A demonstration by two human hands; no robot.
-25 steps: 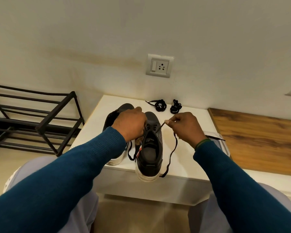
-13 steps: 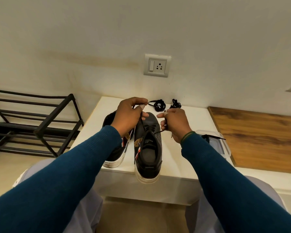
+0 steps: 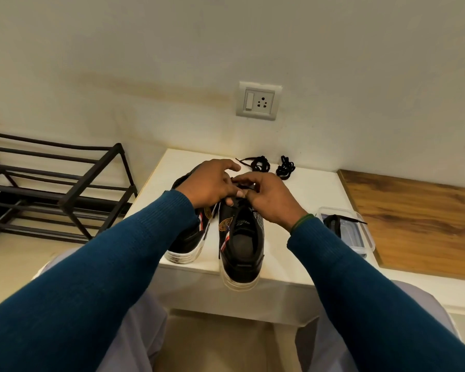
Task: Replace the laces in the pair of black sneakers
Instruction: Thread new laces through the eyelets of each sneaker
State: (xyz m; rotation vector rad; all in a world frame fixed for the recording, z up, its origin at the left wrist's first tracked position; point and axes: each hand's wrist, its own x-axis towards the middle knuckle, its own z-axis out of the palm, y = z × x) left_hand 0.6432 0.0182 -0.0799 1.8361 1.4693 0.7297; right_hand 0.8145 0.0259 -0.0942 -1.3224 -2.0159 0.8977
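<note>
Pinching a thin black lace (image 3: 244,187) with curled fingers, the right hand (image 3: 273,202) sits over the front of the nearer sneaker (image 3: 239,253); the left hand (image 3: 210,185) meets it there with its thumb and fingers tucked in close to the same lace; I cannot tell if it grips the lace or only steadies the shoe; its pointing finger sticks out straight. Both hands hide the lace holes, so how far the lacing has gone is not clear.

The other sneaker (image 3: 187,237) stands just beside it on the left; both heels point at the person, and the nearer heel hangs a bit over the edge of the white tabletop (image 3: 301,191).

The lace looks soft, light and floppy, so it is best held near its stiff tip; the shoe looks firm and may slide if pulled hard.

Spare laces (image 3: 258,165) lie bunched by the wall; a clear box (image 3: 360,237) sits to the right; a black rack (image 3: 65,183) stands on the left.
</note>
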